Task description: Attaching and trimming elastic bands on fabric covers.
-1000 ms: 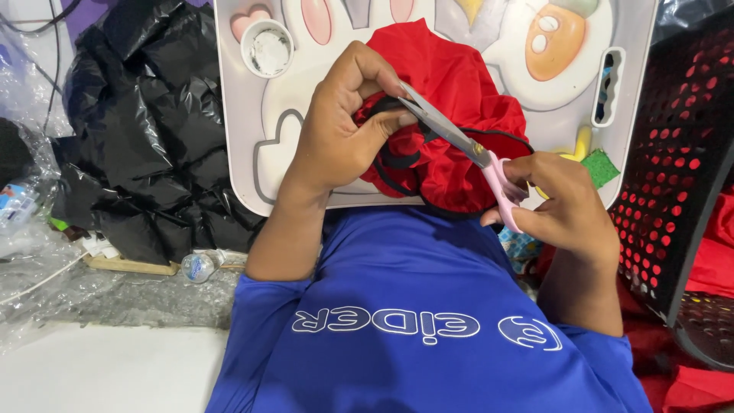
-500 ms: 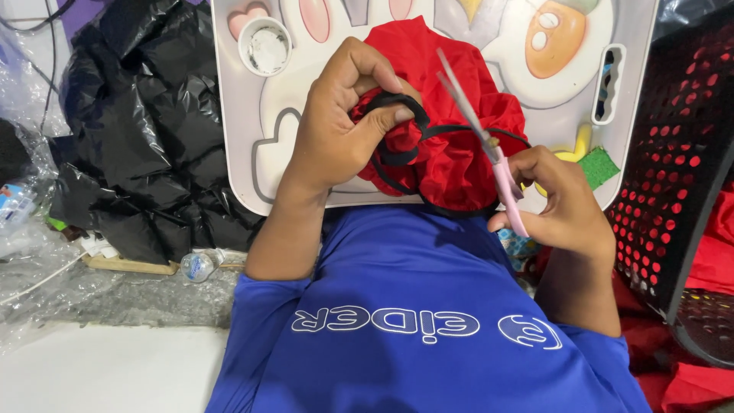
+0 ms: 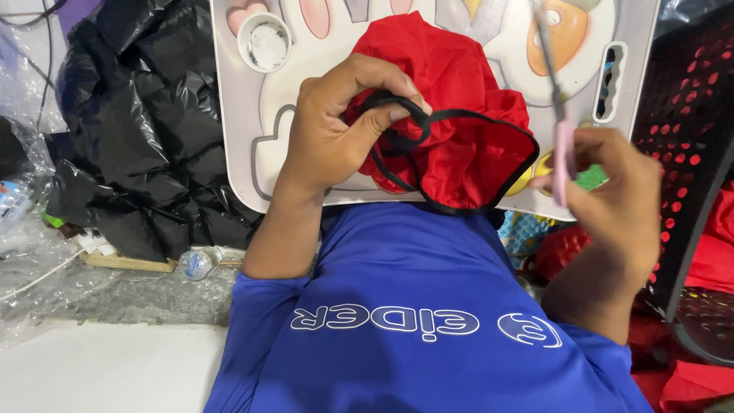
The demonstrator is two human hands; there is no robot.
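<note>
Pinching a black elastic trim of the red fabric piece between thumb and fingers of the left hand, closed firmly on the strap. Resting bunched on the white lap tray, with black edging looping round its lower rim and hanging just over the tray's near edge. Gripping pink-handled scissors in the right hand, fingers wrapped round the handles, blades up and blurred, apart from the cloth; cannot tell whether blades are parted.

Risks, as a judgement: snipping into the red cloth rather than a stray thread, given bunched folds hiding what lies beneath the strap; nicking the left fingertips, sitting right at the elastic; losing tension on the strap if the pinch slackens, letting the piece slide off toward the lap.

Working on a printed tray with cartoon shapes and a small round white cup set in its far left corner, propped above a blue shirt. Cluttered beyond: black plastic bags at left, clear crinkled wrap and a plastic bottle on the floor, black perforated crate at right with more red fabric beside it.
</note>
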